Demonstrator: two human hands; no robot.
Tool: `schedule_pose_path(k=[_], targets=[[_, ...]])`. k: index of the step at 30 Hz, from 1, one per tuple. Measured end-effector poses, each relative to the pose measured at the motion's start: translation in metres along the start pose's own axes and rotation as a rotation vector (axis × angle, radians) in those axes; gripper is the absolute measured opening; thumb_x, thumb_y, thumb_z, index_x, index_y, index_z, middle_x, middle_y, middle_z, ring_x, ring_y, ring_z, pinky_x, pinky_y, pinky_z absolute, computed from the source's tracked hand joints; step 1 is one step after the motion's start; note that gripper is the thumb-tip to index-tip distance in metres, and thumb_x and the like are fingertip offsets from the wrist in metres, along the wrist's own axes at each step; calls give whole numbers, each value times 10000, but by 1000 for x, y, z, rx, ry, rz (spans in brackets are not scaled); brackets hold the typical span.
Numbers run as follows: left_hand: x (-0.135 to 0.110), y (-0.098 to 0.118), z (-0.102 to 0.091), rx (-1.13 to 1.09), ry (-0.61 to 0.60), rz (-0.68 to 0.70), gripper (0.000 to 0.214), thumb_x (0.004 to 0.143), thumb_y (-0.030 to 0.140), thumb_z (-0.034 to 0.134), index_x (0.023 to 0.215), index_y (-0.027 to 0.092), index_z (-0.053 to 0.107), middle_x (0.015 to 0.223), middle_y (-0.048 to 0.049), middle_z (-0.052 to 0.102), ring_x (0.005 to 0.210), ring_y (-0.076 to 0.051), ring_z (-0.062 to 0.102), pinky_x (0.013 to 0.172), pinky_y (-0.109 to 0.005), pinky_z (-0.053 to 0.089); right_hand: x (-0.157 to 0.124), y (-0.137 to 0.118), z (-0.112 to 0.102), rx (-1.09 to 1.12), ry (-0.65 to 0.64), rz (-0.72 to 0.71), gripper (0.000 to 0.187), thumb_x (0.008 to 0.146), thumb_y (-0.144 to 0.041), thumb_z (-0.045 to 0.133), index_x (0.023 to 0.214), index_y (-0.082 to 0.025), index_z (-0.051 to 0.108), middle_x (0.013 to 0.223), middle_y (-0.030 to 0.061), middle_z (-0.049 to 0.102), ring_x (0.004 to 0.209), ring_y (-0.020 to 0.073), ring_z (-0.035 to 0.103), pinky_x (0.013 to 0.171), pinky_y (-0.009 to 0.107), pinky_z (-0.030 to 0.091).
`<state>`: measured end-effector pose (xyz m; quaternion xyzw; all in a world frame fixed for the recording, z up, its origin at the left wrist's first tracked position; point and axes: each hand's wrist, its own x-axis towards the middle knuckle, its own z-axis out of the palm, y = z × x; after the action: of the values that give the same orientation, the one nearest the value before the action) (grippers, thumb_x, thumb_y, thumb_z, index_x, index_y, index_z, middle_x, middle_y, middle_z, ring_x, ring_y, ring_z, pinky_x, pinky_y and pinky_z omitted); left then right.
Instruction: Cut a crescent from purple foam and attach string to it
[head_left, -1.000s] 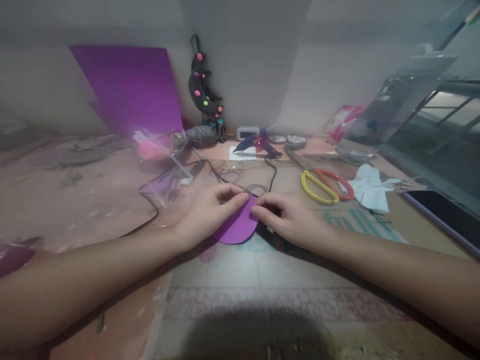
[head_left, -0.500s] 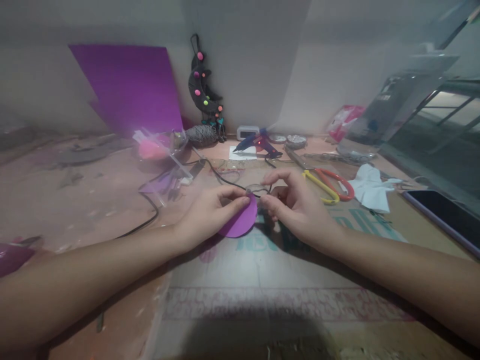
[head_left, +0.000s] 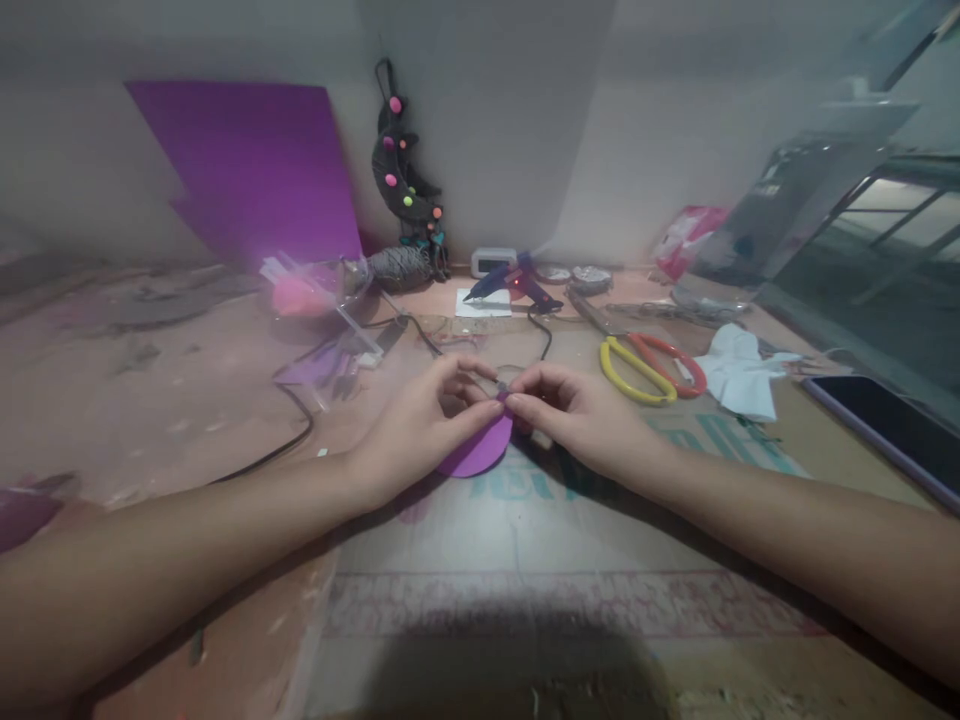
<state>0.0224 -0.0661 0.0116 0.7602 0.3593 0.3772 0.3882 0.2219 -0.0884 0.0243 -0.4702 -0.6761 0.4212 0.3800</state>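
Observation:
A round purple cut-out lies on the cardboard mat in front of me. My left hand pinches its far edge with curled fingers. My right hand meets it from the right, fingertips closed on the same edge, where a thin clear loop shows just beyond the fingers. Whether the loop is held I cannot tell.
Yellow and red scissors lie right of my hands, with white cloth and a phone beyond. A blue glue gun with a black cord sits at the back. A purple sheet and a moon ornament lean on the wall.
My right hand rose above the cut-out half a second ago and has come back down to its edge, fingertips now touching my left hand's. The cut-out shifted slightly.

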Motion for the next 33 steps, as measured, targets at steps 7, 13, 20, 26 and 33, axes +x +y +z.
schedule_pose_path(k=[7, 13, 20, 26, 33], targets=[[0, 0, -1, 74, 2, 54, 204, 921, 283, 648, 1103, 194, 640, 894, -6, 710, 828, -134, 683, 754, -256, 553, 0, -1, 1, -2, 6, 2, 156, 861, -339, 618, 832, -185, 627, 710, -4, 608, 651, 131, 555, 604, 269, 430], [0, -4, -1, 84, 55, 115, 260, 922, 243, 652, 1180, 231, 618, 891, 22, 690, 828, -96, 665, 737, -199, 532, 0, -1, 1, 7, 1, -10, 150, 863, -331, 614, 835, -184, 620, 705, -7, 605, 644, 128, 555, 604, 269, 437], [-2, -1, 0, 153, 90, 149, 130, 912, 256, 668, 1028, 201, 651, 911, 16, 703, 831, -94, 660, 744, -196, 532, -1, 0, 1, 17, 5, -12, 155, 871, -337, 615, 857, -183, 623, 709, -9, 603, 645, 127, 557, 598, 268, 443], [0, 7, -2, 177, 65, 122, 109, 921, 255, 657, 1002, 196, 698, 921, 11, 735, 844, -98, 670, 779, -199, 534, -2, 0, 1, 35, -3, -24, 166, 879, -343, 617, 859, -178, 622, 712, -13, 599, 634, 119, 549, 577, 257, 428], [-1, 8, -4, 186, 65, 74, 183, 925, 283, 650, 1083, 245, 733, 960, 17, 768, 851, -119, 698, 787, -217, 554, -2, 1, 1, 42, 26, -36, 211, 903, -390, 583, 850, -186, 603, 614, -40, 545, 531, 107, 505, 521, 255, 404]])
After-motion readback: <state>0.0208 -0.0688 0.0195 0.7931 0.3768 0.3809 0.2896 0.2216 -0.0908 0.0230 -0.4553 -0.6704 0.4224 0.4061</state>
